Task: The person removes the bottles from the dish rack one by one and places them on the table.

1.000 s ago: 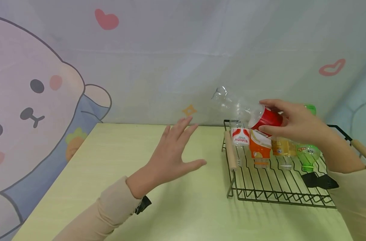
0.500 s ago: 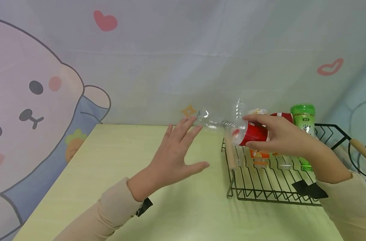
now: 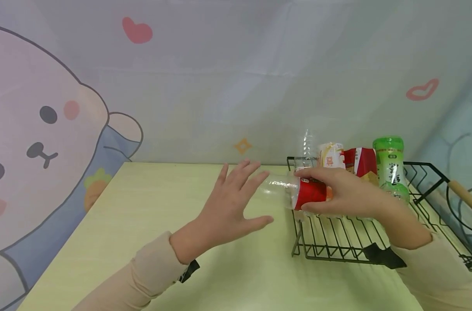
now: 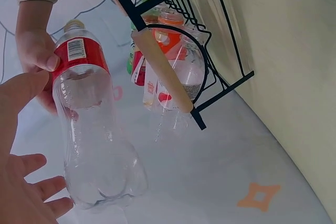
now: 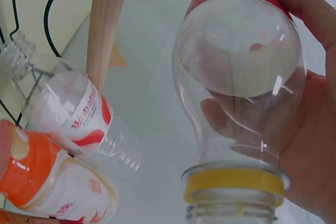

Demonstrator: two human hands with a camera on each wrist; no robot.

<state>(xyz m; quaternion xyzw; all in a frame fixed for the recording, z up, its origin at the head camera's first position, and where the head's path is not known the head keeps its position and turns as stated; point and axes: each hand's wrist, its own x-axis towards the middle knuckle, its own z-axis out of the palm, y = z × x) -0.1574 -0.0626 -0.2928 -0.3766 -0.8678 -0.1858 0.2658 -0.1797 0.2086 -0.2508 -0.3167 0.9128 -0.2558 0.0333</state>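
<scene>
Right of centre in the head view, the right hand (image 3: 337,190) grips a red-labelled bottle (image 3: 312,192) sideways; the rack (image 3: 333,260) behind holds a green bottle (image 3: 389,152) and others. The left hand (image 3: 228,207), fingers spread apart, is near the clear end, contact hard to tell. The right wrist view reveals the yellow ring (image 5: 233,182) hidden there, plus a water bottle (image 5: 79,111) and orange bottle (image 5: 34,166) at left.

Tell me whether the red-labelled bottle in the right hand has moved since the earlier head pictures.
Yes: the red-labelled bottle has moved left and lower in the picture, judged against the wire rack.
</scene>
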